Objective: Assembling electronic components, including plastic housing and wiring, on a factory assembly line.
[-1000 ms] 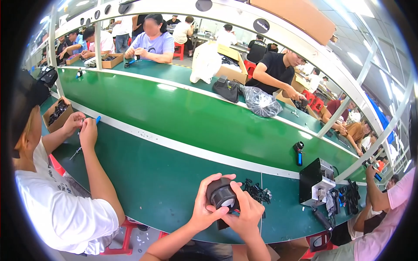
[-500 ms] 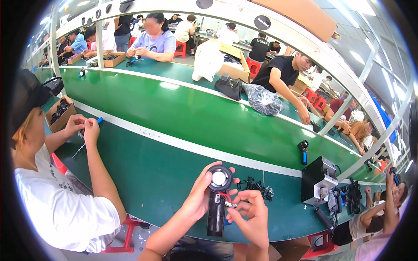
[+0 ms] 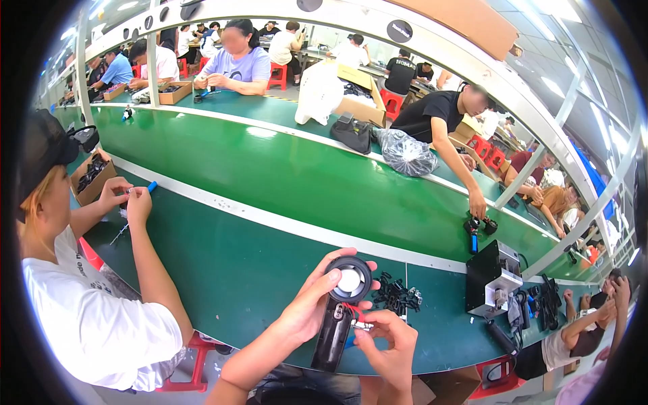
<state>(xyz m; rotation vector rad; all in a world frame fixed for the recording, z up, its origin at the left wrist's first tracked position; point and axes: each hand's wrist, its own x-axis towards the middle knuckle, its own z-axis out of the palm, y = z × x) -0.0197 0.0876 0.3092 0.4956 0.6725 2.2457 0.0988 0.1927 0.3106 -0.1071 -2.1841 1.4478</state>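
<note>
Left grip (image 3: 307,314) holding black handheld fan (image 3: 341,307), round head up; red wires exposed

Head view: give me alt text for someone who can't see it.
The left hand holds a black handheld fan part with a round head upright over a green workbench, while the right hand pinches its red wires. Small black parts lie beyond; other people work nearby.

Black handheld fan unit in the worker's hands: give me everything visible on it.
The black fan unit looks like plastic: a round ringed head with a pale hub on top, a long dark handle below, open on its face. Red wires show at the neck. It is held roughly upright, tilted slightly, above the green table's near edge. The left hand wraps the head and neck; the right hand pinches at the wires.
</note>
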